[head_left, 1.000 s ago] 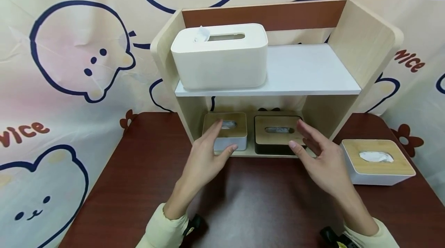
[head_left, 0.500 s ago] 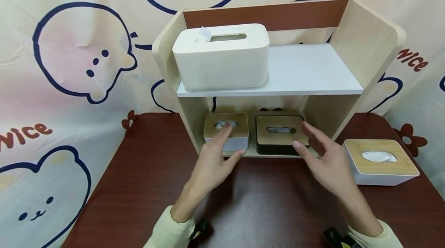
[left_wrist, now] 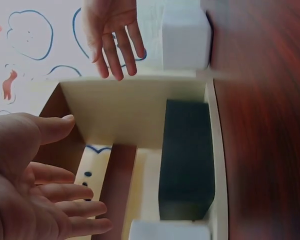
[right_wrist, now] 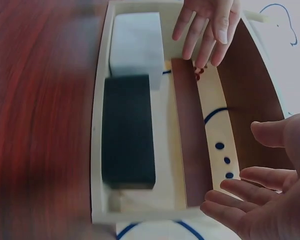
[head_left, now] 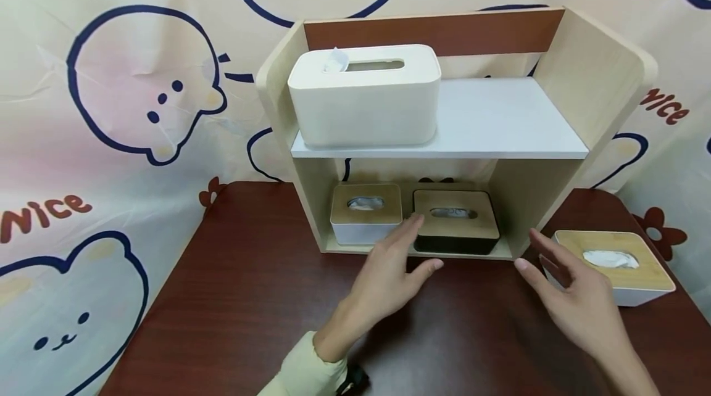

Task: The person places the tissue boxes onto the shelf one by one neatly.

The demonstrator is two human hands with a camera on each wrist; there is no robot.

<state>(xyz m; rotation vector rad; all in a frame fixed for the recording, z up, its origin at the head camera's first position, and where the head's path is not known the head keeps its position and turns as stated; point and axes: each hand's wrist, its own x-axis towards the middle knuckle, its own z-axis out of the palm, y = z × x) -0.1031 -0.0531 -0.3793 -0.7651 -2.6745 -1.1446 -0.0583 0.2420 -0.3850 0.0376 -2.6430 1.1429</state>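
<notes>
My left hand, fingers extended and thumb apart, hovers in front of the shelf's lower level and holds nothing. Just beyond its fingertips is a black tissue box with a wooden lid, and a smaller white tissue box with a wooden lid stands to its left. My right hand, also holding nothing, is in front of the white tissue box on the table and hides its left part; contact cannot be told. In the right wrist view the right hand has its fingers spread.
The two-level wooden shelf stands at the back of the dark wooden table. On its upper board a large cream tissue box sits at the left. Behind hangs a sheet printed with cartoon bears.
Both hands have moved right: the left from over the small white box towards the black box, the right from the black box towards the box on the table. The boxes have stayed put.
</notes>
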